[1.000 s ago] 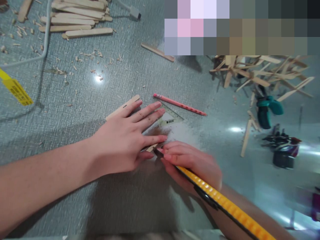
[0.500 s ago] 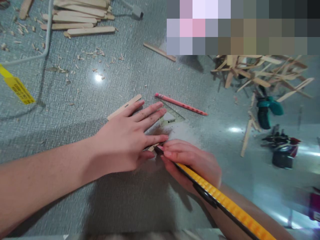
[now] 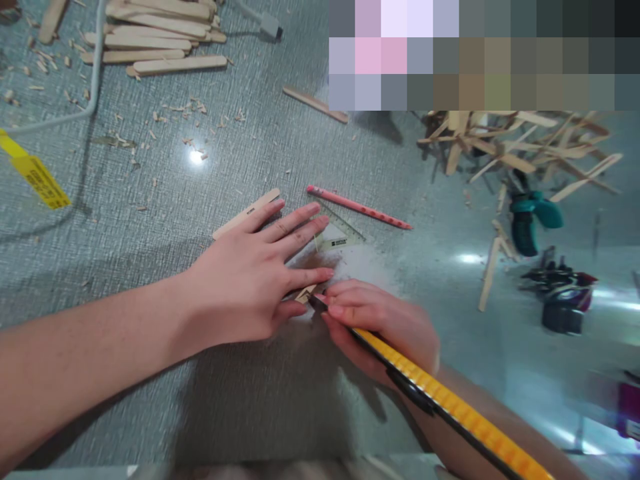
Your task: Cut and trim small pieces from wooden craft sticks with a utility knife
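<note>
My left hand [image 3: 255,273] lies flat with its fingers spread, pressing on a small wooden stick [image 3: 306,293] that shows between thumb and little finger. A second craft stick [image 3: 247,213] with a dark mark pokes out past the index finger. My right hand [image 3: 385,323] is wrapped round a yellow and black utility knife [image 3: 440,397]; its blade tip touches the small stick beside my left thumb. Just beyond my left fingertips lies a clear set square [image 3: 340,242], partly covered by the fingers. A pink pencil [image 3: 360,208] rests past it.
Several craft sticks [image 3: 165,41] are stacked at the upper left near a white cable [image 3: 95,73] with a yellow tag [image 3: 37,177]. Wood shavings [image 3: 190,107] are scattered there. At right are a pile of sticks [image 3: 515,150], teal-handled pliers [image 3: 527,217] and a dark object [image 3: 563,293].
The view has shifted very slightly. The knife tip stays at the small stick, a little more of which shows now. My left hand keeps its place.
</note>
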### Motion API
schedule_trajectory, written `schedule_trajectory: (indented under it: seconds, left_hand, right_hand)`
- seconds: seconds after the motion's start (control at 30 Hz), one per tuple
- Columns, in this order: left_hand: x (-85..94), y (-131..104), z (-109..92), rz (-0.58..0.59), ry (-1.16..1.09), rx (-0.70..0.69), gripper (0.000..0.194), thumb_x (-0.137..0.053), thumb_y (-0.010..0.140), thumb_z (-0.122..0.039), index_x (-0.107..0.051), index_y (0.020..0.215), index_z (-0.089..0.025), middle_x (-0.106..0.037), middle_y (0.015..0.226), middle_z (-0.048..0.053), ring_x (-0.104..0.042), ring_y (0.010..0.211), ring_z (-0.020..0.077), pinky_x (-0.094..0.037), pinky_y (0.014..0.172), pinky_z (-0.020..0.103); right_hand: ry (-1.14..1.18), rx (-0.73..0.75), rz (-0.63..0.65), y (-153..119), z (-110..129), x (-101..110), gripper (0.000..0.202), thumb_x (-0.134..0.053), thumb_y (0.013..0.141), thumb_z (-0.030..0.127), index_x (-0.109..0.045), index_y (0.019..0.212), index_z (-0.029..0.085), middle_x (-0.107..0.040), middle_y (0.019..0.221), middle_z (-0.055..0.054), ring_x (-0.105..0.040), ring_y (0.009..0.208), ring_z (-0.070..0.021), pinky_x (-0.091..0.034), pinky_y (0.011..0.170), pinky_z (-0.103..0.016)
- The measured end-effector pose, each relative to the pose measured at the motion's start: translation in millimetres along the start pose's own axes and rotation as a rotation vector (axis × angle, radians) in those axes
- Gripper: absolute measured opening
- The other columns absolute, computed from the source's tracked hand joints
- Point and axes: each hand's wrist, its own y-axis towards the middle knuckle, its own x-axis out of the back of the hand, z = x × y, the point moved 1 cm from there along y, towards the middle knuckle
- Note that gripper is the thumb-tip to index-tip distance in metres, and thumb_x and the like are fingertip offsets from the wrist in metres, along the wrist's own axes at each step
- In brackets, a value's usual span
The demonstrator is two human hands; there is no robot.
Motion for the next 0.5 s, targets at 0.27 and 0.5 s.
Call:
schedule_trajectory:
  seconds: [0.27,0.5]
  left_hand:
    - [0.0,-0.5,0.3,0.021,0.013,-0.015,0.049,-0.067,0.092,-0.053,-0.064,0.137,-0.034,-0.044,0.161,0.008,-0.035,0.153,0.0347,-0.028,0.122,0.063]
    - [1.7,-1.8,2.0,0.002,0.002,-0.091,0.049,-0.065,0.095,-0.048,-0.062,0.139,-0.025,-0.045,0.159,0.014,-0.043,0.148,0.0349,-0.032,0.121,0.059]
  right_hand:
    - [0.042,-0.054,-0.079,-3.2,-2.8,-1.0,0.031,-0.068,0.081,0.000,-0.066,0.101,0.024,-0.076,0.083,-0.002,-0.076,0.079,-0.0176,-0.065,0.074,-0.031]
    - [0.076,-0.051,-0.083,-2.5,-4.4,2.8,0.036,-0.065,0.079,-0.003,-0.065,0.104,0.023,-0.075,0.083,-0.002,-0.075,0.080,-0.0170,-0.065,0.075,-0.030]
